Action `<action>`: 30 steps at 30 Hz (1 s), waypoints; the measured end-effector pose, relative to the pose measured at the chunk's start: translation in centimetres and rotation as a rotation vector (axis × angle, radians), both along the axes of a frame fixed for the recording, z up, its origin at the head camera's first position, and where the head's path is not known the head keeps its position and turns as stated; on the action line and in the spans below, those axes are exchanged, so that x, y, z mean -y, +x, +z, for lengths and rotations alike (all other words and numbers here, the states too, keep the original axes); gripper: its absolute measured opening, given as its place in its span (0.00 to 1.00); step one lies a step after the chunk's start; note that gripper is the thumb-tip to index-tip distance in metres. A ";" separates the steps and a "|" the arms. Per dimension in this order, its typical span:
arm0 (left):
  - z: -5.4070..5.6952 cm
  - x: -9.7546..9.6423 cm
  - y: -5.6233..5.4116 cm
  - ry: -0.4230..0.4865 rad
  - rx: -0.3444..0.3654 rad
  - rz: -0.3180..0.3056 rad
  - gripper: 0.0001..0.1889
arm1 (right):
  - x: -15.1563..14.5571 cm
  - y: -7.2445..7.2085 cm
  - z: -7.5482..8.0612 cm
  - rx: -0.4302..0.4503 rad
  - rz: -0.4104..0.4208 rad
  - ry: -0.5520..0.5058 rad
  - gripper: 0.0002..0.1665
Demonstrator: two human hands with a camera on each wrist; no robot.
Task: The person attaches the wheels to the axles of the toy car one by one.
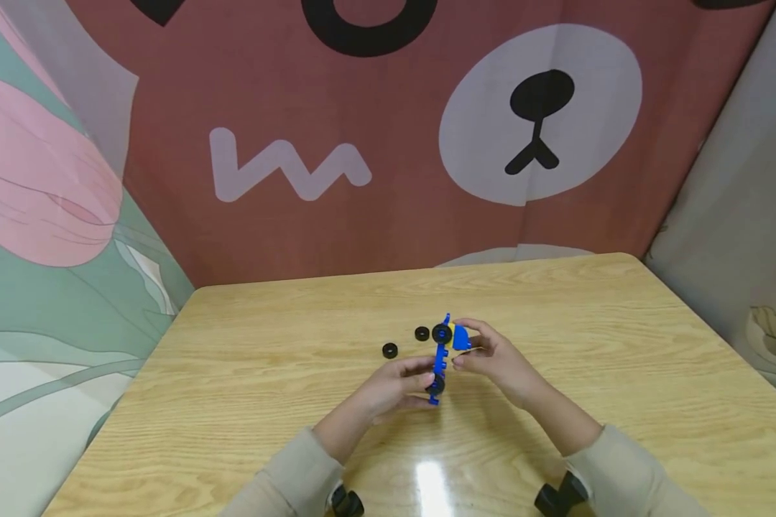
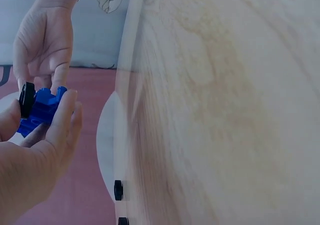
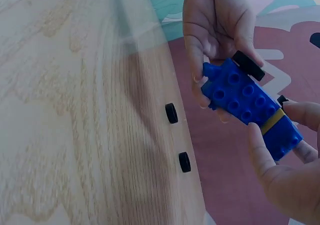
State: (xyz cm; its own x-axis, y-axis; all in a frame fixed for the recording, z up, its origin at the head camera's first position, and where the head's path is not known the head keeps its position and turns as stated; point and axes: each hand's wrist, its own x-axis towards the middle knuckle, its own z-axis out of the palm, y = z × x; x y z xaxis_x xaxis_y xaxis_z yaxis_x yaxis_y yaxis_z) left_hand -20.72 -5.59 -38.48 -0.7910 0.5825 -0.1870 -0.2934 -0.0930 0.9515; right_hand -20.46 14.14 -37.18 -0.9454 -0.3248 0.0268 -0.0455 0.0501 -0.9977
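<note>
A blue and yellow toy car (image 3: 243, 96) of studded building blocks is held above the table between both hands. Black wheels (image 1: 442, 333) sit along its side facing the head camera. My left hand (image 1: 394, 388) grips the end nearer me, its thumb by one wheel. With thumb and fingers, my right hand (image 1: 499, 362) holds the far end, where a yellow piece and a blue block join. The left wrist view shows the car's blue end and one black wheel (image 2: 27, 100) beside the left thumb.
Two loose black wheels (image 1: 390, 350) (image 1: 422, 333) lie on the wooden table (image 1: 265, 402), just left of and beyond the hands. A reddish curtain with a bear print (image 1: 362, 230) hangs behind the table's far edge.
</note>
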 end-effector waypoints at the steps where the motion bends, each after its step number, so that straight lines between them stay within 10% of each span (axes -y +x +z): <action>1: 0.1 0.0 0.0 0.004 -0.003 -0.010 0.22 | -0.1 -0.1 0.0 -0.006 -0.004 -0.004 0.35; 14: -0.1 0.2 0.0 0.049 0.001 -0.107 0.20 | -0.6 0.0 -0.1 -0.021 -0.039 -0.053 0.30; 30: 0.5 0.9 -0.1 -0.095 -0.086 -0.018 0.19 | 0.1 0.3 -0.4 -0.068 -0.067 0.053 0.26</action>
State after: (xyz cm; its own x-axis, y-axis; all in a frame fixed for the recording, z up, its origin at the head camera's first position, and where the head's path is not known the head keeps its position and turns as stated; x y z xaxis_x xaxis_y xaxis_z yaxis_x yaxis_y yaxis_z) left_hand -20.84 -6.46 -38.02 -0.7961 0.5797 -0.1736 -0.2109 0.0030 0.9775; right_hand -20.11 14.03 -37.59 -0.9615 -0.2638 0.0766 -0.1083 0.1078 -0.9883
